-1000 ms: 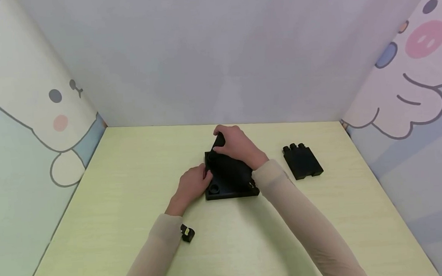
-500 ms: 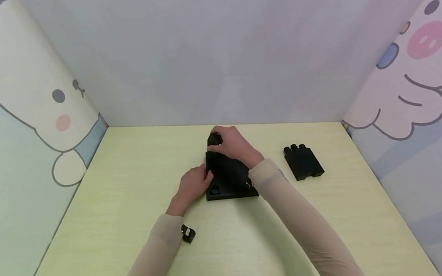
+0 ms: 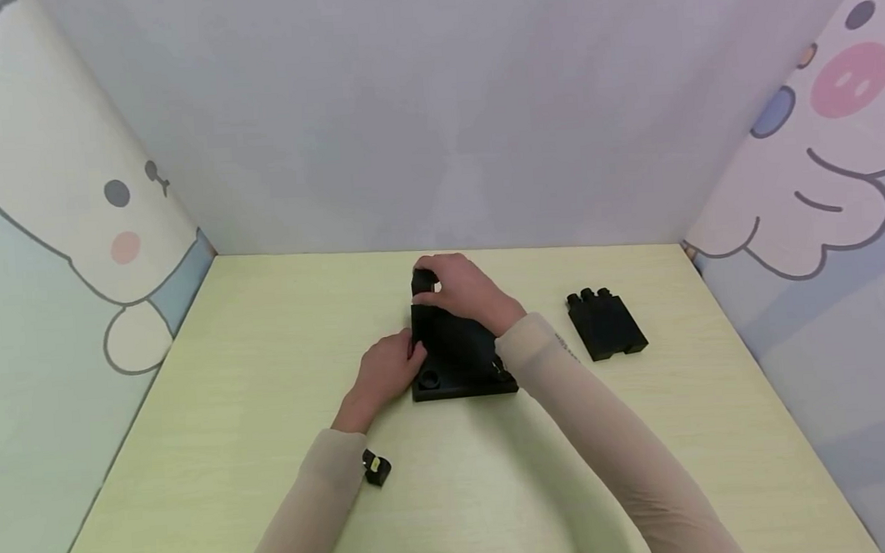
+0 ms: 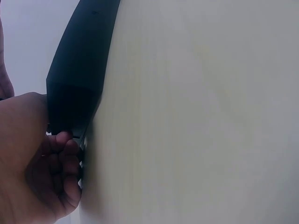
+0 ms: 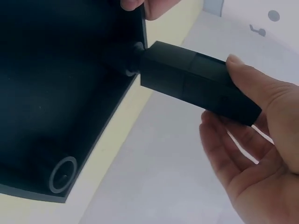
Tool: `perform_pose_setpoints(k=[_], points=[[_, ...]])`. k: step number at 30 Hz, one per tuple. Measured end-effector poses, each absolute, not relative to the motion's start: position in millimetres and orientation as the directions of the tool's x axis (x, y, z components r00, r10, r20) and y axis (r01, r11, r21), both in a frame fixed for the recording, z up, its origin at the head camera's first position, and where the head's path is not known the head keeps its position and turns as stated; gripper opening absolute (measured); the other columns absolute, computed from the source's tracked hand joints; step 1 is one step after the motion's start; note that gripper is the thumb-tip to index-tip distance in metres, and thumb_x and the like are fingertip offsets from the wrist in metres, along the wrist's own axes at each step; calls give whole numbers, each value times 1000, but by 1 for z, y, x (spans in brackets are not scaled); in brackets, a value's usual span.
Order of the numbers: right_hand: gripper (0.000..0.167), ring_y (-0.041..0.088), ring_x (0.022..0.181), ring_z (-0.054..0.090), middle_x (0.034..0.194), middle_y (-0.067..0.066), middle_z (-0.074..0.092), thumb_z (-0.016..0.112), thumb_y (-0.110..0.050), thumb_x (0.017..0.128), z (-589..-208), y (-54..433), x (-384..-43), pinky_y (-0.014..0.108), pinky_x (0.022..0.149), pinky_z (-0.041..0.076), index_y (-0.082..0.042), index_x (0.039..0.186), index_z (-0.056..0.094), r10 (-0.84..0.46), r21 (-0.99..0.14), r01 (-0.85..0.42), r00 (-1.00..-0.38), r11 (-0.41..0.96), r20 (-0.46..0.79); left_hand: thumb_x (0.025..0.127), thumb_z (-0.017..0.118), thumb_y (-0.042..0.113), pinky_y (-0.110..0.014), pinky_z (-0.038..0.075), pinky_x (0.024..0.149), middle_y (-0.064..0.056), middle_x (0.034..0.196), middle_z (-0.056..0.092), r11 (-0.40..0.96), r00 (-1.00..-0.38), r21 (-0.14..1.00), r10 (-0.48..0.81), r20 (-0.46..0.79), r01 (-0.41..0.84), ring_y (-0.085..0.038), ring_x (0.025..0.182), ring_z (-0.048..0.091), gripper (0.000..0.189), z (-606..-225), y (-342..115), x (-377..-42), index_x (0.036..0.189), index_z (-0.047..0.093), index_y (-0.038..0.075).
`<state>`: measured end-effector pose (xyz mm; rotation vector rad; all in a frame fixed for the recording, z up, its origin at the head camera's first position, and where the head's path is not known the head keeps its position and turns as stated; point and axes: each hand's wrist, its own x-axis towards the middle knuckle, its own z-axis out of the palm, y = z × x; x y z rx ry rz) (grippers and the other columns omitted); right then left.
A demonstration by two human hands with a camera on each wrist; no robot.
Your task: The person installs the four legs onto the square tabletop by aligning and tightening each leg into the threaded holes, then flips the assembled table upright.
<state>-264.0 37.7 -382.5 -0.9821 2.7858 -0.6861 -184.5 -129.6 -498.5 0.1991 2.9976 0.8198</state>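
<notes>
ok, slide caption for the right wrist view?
Right hand holds a black block at the edge of a black panel.

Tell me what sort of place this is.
Probably an indoor workspace, perhaps in a child-themed room: a pale table, a plain back wall and cartoon animals on both side walls.

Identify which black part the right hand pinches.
The long faceted block, one end at the broad base. The right hand pinches it; the left hand grips the base; the three-pegged panel and small yellow-marked piece lie on the table.
</notes>
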Motion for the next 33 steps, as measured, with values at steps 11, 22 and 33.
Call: perform_pose_setpoints(k=[11, 22, 33], points=[[44, 26, 119, 61, 128, 10, 66, 64, -35, 100, -370, 38, -258, 40, 105, 48, -6, 133, 62, -634, -355, -606, -772, 712, 46, 102, 48, 29, -28, 29, 51, -1, 63, 46, 856, -992, 505, 126, 3, 110, -16, 55, 44, 27, -493, -129, -183, 81, 52, 12], [44, 27, 120, 62, 126, 8, 67, 63, -40, 99, -375, 31, -254, 41, 101, 52, -9, 131, 62, -551, -321, -542, -832, 777, 71, 102, 49, 29, -29, 31, 52, -2, 63, 48, 855, -992, 508, 127, -1, 108, -17, 55, 46, 27, -493, -128, -182, 82, 53, 11], [39, 18, 69, 53, 80, 4, 58, 68, -48, 95, -380, 28, -255, 29, 61, 40, -9, 97, 60, -493, -280, -506, -862, 816, 122, 102, 49, 28, -29, 32, 52, -3, 65, 49, 852, -992, 513, 124, -7, 103, -18, 56, 46, 27, -491, -127, -181, 83, 54, 11]])
